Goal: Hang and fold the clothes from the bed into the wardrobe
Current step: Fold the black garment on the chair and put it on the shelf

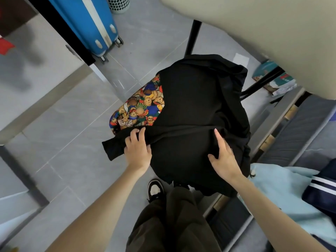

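A black garment [196,99] lies spread over a seat with a bear-print cushion [141,106] showing at its left edge. My left hand [138,148] grips a folded edge of the black cloth near its left sleeve. My right hand [224,157] lies on the cloth to the right, index finger straight along the fold and the thumb spread. A light blue garment [283,193] and a navy garment with white stripes [321,190] lie on the bed at the lower right.
A blue suitcase [91,24] stands at the upper left beside a grey cabinet door [36,73]. A beige table top [263,28] on black legs overhangs the upper right. Books [272,77] lie on the floor under it. My shoe [155,188] is below the seat.
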`<state>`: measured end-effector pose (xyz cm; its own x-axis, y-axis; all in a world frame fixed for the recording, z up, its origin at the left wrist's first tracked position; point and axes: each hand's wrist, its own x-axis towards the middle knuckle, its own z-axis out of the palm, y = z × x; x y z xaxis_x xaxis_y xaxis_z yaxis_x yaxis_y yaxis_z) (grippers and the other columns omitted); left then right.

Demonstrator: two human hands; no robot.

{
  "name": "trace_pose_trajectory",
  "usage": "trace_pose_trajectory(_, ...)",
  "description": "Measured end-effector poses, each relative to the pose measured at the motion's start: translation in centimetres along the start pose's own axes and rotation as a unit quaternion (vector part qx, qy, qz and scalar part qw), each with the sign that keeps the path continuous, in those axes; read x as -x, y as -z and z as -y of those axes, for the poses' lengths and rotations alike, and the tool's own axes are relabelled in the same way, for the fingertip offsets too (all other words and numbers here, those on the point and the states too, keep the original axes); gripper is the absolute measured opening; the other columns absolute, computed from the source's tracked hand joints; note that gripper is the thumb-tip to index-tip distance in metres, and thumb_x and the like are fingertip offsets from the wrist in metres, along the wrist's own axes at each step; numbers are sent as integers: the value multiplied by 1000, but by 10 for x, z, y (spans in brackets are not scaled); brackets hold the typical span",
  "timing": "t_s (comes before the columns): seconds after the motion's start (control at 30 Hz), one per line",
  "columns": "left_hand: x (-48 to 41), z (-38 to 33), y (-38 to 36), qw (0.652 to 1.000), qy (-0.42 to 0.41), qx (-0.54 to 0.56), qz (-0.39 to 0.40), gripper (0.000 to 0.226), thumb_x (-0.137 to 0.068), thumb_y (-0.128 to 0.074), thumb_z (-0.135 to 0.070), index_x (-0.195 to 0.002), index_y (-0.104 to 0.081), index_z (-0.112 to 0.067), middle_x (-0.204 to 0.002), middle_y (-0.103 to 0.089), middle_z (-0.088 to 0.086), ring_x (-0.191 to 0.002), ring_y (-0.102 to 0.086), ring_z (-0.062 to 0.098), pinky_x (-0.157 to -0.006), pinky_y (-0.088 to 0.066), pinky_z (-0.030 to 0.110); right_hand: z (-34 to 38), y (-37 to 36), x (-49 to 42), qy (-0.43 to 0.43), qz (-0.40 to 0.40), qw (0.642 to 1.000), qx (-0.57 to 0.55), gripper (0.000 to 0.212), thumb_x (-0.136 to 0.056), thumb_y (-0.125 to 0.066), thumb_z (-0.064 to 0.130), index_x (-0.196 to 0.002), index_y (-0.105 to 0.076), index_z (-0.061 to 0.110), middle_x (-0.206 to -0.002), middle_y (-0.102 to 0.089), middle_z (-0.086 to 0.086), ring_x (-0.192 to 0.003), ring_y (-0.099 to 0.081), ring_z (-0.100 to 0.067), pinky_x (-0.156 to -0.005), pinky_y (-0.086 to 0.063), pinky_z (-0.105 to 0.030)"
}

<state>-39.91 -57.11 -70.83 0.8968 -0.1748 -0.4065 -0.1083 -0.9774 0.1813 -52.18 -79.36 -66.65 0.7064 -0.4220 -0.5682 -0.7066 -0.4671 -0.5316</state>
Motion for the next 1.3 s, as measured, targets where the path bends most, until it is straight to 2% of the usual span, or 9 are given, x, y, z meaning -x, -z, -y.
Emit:
trace_pose_trajectory(0.2,-22,16,13,994,-84,-22,-71,30,-101,-43,-21,-129,-53,-13,-125,-59,6,-114,-53,25,-97,-40,38,14,-27,-9,-77,28,996,-41,84,-97,-51,13,-150,3,48,-161,8,-13,-146,17,-36,-118,1,-47)
trace_pose_trajectory(0.37,-36,14,62,980,-183,64,-43,37,-100,-32,-44,-113,-55,-18,-96,-67,-1,-88,-64,21,-65,-46,31,19,-29,-11,-115,21,992,-40,82,-97,-51,16,-146,3,55,-161,11,-12,-143,15,-45,-116,-3,-55)
trace_pose_trajectory(0.47,-57,15,82,976,-210,-20,-59,40,-97,-37,-52,-110,-60,-22,-97,-65,-1,-90,-59,20,-74,-40,28,24,-30,-12,-127,11,992,-9,81,-97,-50,19,-146,2,55,-162,9,-7,-144,18,-43,-113,-9,-63)
trace_pose_trajectory(0.6,-62,5,72,987,-97,-125,-43,45,-93,-57,-21,-135,-41,-24,-139,-41,10,-131,-35,30,-110,-27,46,23,-27,-7,-127,-55,990,14,76,-93,-55,19,-150,-12,45,-160,-12,-6,-145,0,-37,-115,-14,-58)
trace_pose_trajectory(0.73,-17,-24,32,987,-156,-34,3,64,-95,-55,-20,-148,-23,-33,-157,-14,6,-144,-13,30,-115,-26,47,5,-17,2,-109,-222,969,-18,52,-88,-58,8,-137,-44,20,-140,-41,-16,-131,-28,-39,-106,-24,-45)
trace_pose_trajectory(0.87,24,-54,-8,971,-212,-13,108,72,-98,-49,-26,-150,-1,-45,-160,14,-2,-147,9,33,-116,-17,56,-21,-2,9,-183,-332,919,-107,51,-86,-64,6,-132,-41,4,-132,-45,-25,-126,-37,-41,-105,-28,-43)
trace_pose_trajectory(1.0,36,-67,-28,967,-205,-22,148,74,-98,-47,-36,-148,6,-48,-158,25,-4,-144,19,36,-114,-12,61,-50,11,-3,-217,-211,936,-181,67,-93,-59,41,-148,-31,16,-143,-46,-12,-137,-35,-31,-114,-29,-44)
trace_pose_trajectory(1.1,30,-70,-35,967,-201,-36,149,76,-96,-49,-42,-148,7,-48,-157,27,-5,-143,22,38,-113,-9,63,-61,23,-24,-227,-125,948,-186,53,-94,-48,55,-133,-44,19,-119,-54,-2,-121,-48,-26,-100,-38,-38)
trace_pose_trajectory(1.3,15,-78,-38,964,-211,-74,143,76,-91,-41,-63,-147,9,-50,-156,28,-6,-142,24,40,-110,-1,67,-52,50,-51,-101,-240,947,-189,23,-100,-45,41,-96,-50,19,-77,-54,18,-70,-50,1,-58,-35,-13)
